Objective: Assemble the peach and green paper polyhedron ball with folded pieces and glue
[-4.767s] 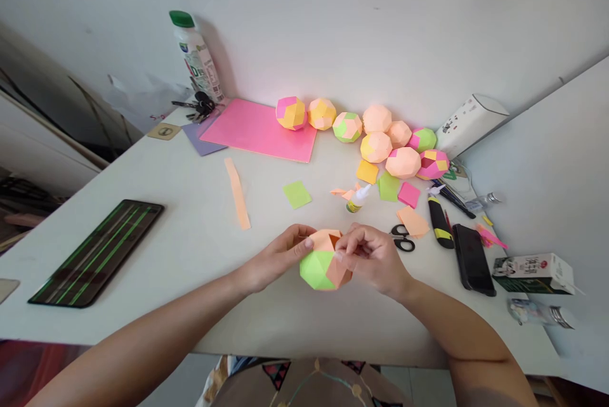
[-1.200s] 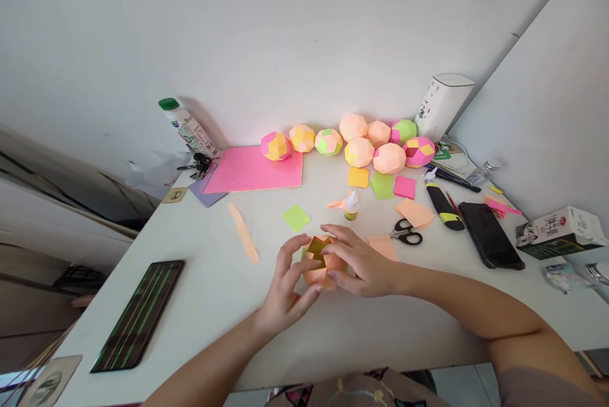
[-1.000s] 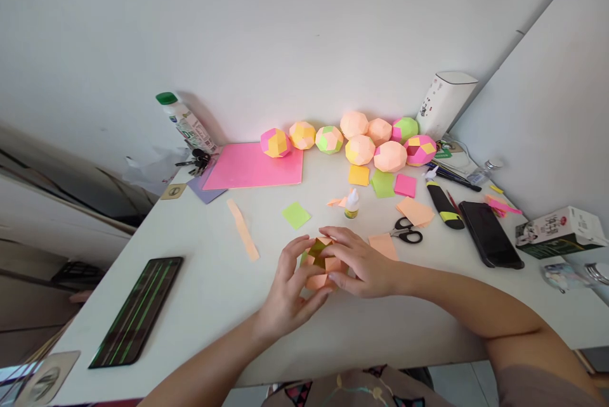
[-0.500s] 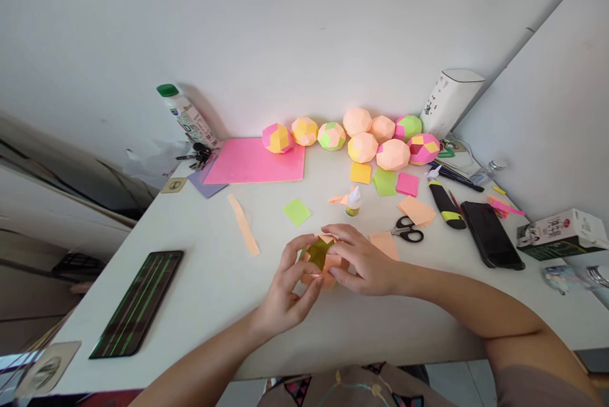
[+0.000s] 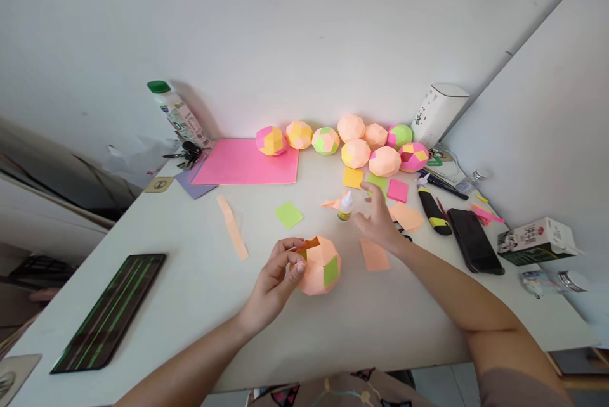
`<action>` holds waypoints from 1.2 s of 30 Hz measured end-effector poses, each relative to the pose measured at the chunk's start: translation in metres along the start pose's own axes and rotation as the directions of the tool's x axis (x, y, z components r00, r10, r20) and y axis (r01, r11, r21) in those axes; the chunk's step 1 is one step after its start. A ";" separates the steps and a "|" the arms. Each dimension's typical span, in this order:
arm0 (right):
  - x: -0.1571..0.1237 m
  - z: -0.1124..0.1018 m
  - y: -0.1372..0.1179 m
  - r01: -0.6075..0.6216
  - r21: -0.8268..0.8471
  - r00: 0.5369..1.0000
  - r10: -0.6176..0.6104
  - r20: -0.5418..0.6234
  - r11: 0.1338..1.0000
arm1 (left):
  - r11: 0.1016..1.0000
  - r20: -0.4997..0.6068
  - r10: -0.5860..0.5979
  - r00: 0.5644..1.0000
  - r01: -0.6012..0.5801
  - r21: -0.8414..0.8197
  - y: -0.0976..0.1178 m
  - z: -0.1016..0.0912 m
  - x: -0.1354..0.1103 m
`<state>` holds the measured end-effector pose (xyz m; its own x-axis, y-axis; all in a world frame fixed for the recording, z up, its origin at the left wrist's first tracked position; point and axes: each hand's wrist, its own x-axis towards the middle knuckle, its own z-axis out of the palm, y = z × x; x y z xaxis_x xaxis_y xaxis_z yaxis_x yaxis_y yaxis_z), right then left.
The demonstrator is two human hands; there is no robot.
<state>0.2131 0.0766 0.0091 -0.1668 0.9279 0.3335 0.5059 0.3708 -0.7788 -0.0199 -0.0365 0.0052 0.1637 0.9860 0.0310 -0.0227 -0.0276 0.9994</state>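
My left hand (image 5: 278, 277) pinches the edge of a faceted paper ball (image 5: 318, 267), peach with a green patch and an opening at its top left. My right hand (image 5: 378, 217) is off the ball, fingers apart, just right of a small glue bottle (image 5: 345, 205) with a white tip; it does not appear to hold anything. Below that hand lies a peach paper sheet (image 5: 375, 255). The black scissors (image 5: 406, 234) are mostly covered by the hand and peach sheets. A green paper square (image 5: 288, 215) lies beyond the ball.
Several finished paper balls (image 5: 355, 153) line the wall, one on a pink board (image 5: 245, 163). Sticky-note pads, a utility knife (image 5: 433, 209) and a phone (image 5: 476, 241) lie at right, near a milk carton (image 5: 537, 241). At left are a peach strip (image 5: 232, 227) and a dark tablet (image 5: 109, 312).
My right hand has let go of the paper ball and moved up and right toward the glue bottle. The left hand keeps the ball, now turned to show its green patch. The view has shifted slightly.
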 end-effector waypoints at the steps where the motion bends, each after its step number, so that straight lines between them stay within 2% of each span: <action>1: 0.002 0.003 0.006 -0.016 0.001 0.998 0.016 0.061 1.000 | 1.000 -0.002 -0.021 1.000 0.021 -0.010 0.000 0.000 0.001; 4: 0.003 0.011 0.021 -0.046 0.012 0.980 0.042 0.195 0.999 | 0.996 0.021 -0.067 0.998 0.068 -0.050 -0.002 0.000 0.002; 7: 0.005 0.015 0.025 -0.060 0.031 0.970 0.050 0.239 0.998 | 0.988 0.080 -0.109 0.991 0.117 -0.102 -0.001 0.000 0.002; 10: 0.007 0.009 0.014 -0.044 0.070 0.966 0.024 0.259 0.997 | 0.977 0.122 -0.148 0.981 0.164 -0.135 0.003 0.001 0.003; 13: 0.006 -0.008 -0.012 0.015 0.118 0.943 -0.053 0.328 0.993 | 0.968 0.151 -0.160 0.976 0.184 -0.168 0.007 0.001 0.004; 16: 0.002 -0.029 -0.040 0.119 0.192 0.868 -0.196 0.457 0.974 | 0.956 0.177 -0.166 0.970 0.202 -0.213 0.008 0.001 0.006; 18: -0.002 -0.042 -0.052 0.154 0.209 0.831 -0.241 0.501 0.966 | 0.944 0.190 -0.180 0.965 0.224 -0.242 0.008 0.000 0.006; 23: -0.005 -0.061 -0.065 0.111 0.257 0.727 -0.255 0.637 0.960 | 0.926 0.195 -0.189 0.962 0.241 -0.289 0.009 -0.001 0.006; 32: -0.009 -0.069 -0.081 0.319 0.202 0.633 -0.367 0.682 0.926 | 0.920 0.194 -0.175 0.965 0.231 -0.318 0.015 -0.001 0.007; 36: -0.017 -0.068 -0.085 0.327 0.155 0.632 -0.337 0.698 0.932 | 0.935 0.194 -0.162 0.968 0.213 -0.283 0.012 -0.001 0.005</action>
<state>0.2308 0.0263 0.1054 -0.8665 0.4884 0.1029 0.2860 0.6549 -0.6995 -0.0207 -0.0320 0.0172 0.3534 0.9266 -0.1286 -0.2652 0.2311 0.9361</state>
